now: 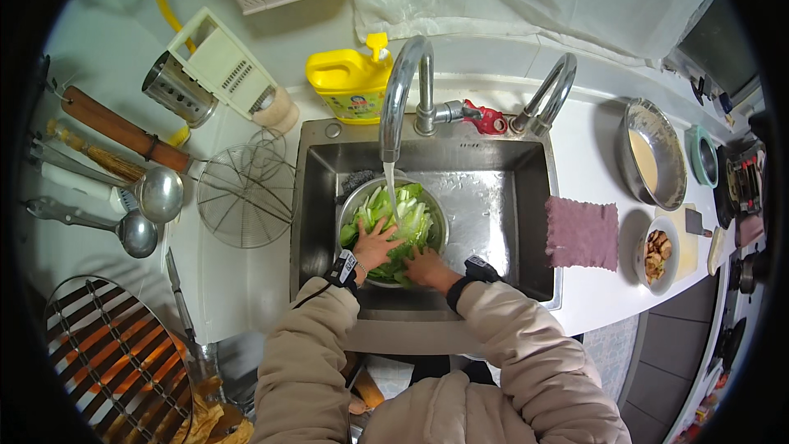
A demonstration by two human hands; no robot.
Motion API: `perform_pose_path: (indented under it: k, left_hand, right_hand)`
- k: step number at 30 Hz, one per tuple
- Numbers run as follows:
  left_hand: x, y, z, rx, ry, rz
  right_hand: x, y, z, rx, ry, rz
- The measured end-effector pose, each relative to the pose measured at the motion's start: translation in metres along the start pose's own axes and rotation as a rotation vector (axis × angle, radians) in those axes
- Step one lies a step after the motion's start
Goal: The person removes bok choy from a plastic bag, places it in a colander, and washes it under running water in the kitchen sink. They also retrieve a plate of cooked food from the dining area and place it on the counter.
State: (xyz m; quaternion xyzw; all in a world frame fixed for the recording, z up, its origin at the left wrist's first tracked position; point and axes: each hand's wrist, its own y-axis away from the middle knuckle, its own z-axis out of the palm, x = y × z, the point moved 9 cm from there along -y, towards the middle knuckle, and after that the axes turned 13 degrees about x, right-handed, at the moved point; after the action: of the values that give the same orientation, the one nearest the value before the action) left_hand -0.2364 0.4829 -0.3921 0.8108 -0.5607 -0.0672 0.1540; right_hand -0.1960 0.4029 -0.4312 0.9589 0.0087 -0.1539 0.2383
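A round metal bowl [441, 222] full of leafy green lettuce [414, 213] sits in the left part of the stainless steel sink [524, 216]. Water runs onto the leaves from the tall curved faucet [394, 105]. My left hand [373, 250] lies on the leaves with its fingers spread and holds nothing that I can see. At the bowl's near right side, my right hand [429, 269] presses into the greens; its fingertips are partly among the leaves, so its grip is hidden. A dark scouring pad [359, 182] shows behind the bowl's far left rim.
Left of the sink lies a wire strainer [246, 197], beside hanging ladles [159, 194]. A yellow detergent jug [348, 86] stands behind. On the right are a purple cloth [581, 234], a metal bowl of pale batter [642, 160] and a white bowl of browned pieces [658, 256].
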Motion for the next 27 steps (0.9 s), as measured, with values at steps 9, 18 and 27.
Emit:
perform_pose_path:
  k: [9,18,27]
  left_hand:
    - [-0.009,-0.007,0.038,0.081,-0.028,-0.022]
    - [-0.064,0.005,-0.034,0.260,0.508,-0.206]
    - [-0.097,-0.058,0.016,0.149,1.262,-0.330]
  right_hand:
    - [-0.005,-0.014,0.015,-0.042,0.039,0.068]
    - [0.062,0.037,-0.071,0.049,-1.011,0.357]
    - [0.080,-0.071,-0.038,0.370,-1.570,0.499]
